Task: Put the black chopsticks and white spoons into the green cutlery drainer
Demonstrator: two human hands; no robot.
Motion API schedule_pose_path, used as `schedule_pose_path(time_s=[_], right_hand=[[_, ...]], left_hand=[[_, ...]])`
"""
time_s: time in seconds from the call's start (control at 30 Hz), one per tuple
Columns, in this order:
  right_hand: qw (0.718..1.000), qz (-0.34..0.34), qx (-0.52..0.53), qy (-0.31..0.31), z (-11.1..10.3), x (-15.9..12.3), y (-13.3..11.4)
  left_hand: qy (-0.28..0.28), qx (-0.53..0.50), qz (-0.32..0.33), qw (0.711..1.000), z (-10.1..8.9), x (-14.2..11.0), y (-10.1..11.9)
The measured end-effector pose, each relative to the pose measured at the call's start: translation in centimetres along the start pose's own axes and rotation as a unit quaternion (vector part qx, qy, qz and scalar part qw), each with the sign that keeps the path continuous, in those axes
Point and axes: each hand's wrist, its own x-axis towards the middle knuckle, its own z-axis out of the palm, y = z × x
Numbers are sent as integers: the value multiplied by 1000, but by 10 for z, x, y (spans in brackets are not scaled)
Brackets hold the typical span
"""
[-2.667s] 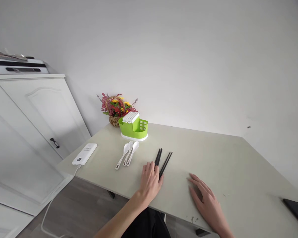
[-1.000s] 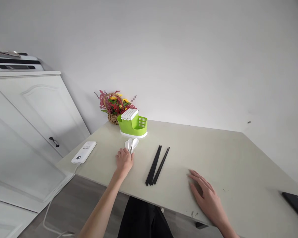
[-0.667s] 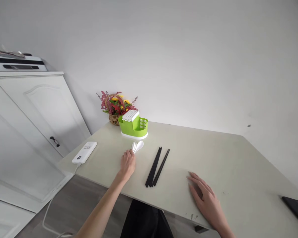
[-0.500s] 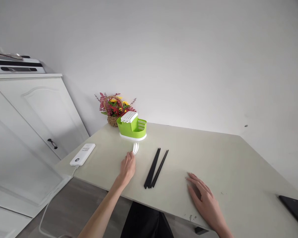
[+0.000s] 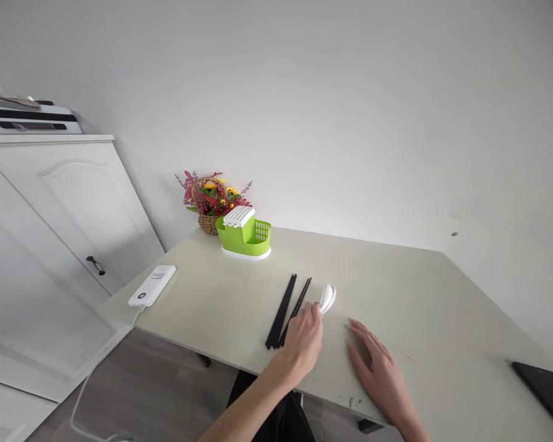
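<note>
L hand [image 5: 305,337] is clamping a nested bunch of white spoons [image 5: 327,299] by the handles, fingers closed round them, bowls poking out past fingertips and pointing away from the person. Spoon bowls are overlapping, so exact qty and whether they're touching the tabletop = hard to tell from this angle. Spoons are sitting just R of the chopsticks, fwd-left of the other hand.

R hand [image 5: 380,368] is holding nothing; it's resting palm down on the table [image 5: 396,282] nr the front edge, fingers reaching fwd, thumb apart from them.

Black chopsticks [image 5: 280,314] are lying flat just L of the L hand, in two narrow bunches: tips spread apart at the far end, butts converging at the near end. L hand is partly covering the RH bunch.

Further out: green caddy [image 5: 243,240] w/ white slotted lid [image 5: 239,216] and white base is standing upright twd the back-left of the table. Flower basket [image 5: 207,223] is standing just behind-left of it, nr the wall [image 5: 350,123]. White slab device [image 5: 153,285] is lying at the table's L edge, white cable [image 5: 85,387] running off it down twd the floor [image 5: 166,380]. Black flat device [image 5: 541,387] is lying far R. White cabinet [image 5: 69,215] is standing left of the table.
</note>
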Motion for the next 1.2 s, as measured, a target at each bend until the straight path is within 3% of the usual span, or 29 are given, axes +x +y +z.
schedule_pose_path(time_s=[0.17,0.47,0.6,0.77,1.03,1.2], right_hand=[[1000,26,14,11,-2,0,-3],[998,52,33,7,-4,1,-4],[998,42,35,15,-3,1,-2],[998,40,39,16,-2,2,-2],[997,45,54,13,-6,2,-5],[997,46,53,14,-6,2,-5]], left_hand=[[-28,26,42,998,18,-4,20],[-20,46,50,997,34,-2,28],[-34,88,47,994,35,1,34],[-93,185,51,977,31,8,48],[-46,154,24,987,37,12,60],[-62,167,28,984,32,14,58]])
